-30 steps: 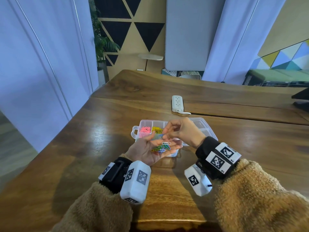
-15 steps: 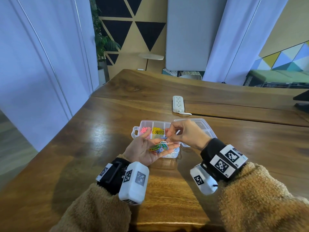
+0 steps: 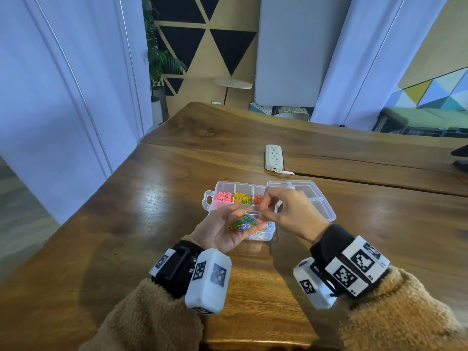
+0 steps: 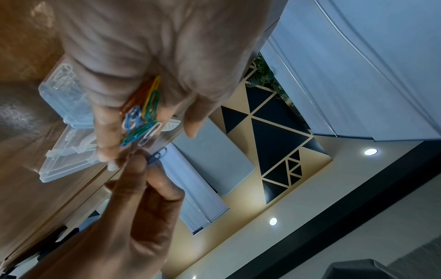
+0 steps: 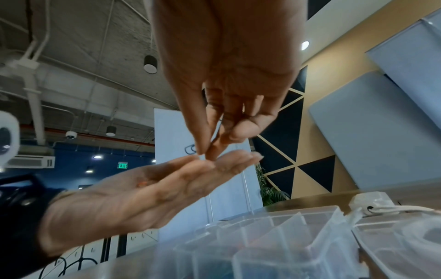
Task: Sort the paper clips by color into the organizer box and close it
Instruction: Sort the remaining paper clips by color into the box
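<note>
My left hand (image 3: 217, 231) lies palm up in front of the organizer box (image 3: 220, 184), its fingers relaxed. On it rests a small pile of mixed paper clips (image 3: 244, 222), green, blue, yellow, red and white, seen up close as the pile of clips (image 4: 143, 117). My right hand (image 3: 286, 214) reaches over from the right. Its thumb and forefinger pinch a blue clip (image 4: 156, 157) at the left hand's fingertips. The box is clear plastic with its lid (image 3: 321, 198) folded open to the right. Pink clips (image 3: 224, 196), yellow clips (image 3: 242, 198) and orange clips (image 3: 258, 198) fill the back compartments. White clips (image 3: 260, 235) lie in a front one.
A white power strip (image 3: 274, 157) with its cord lies behind the box on the wooden table (image 3: 152, 198). A seam between two tabletops runs past it. A dark object (image 3: 459, 158) sits at the far right edge.
My right fingertips have stayed at the pile on my left palm and have closed on one clip. Both hands have drifted slightly right.
</note>
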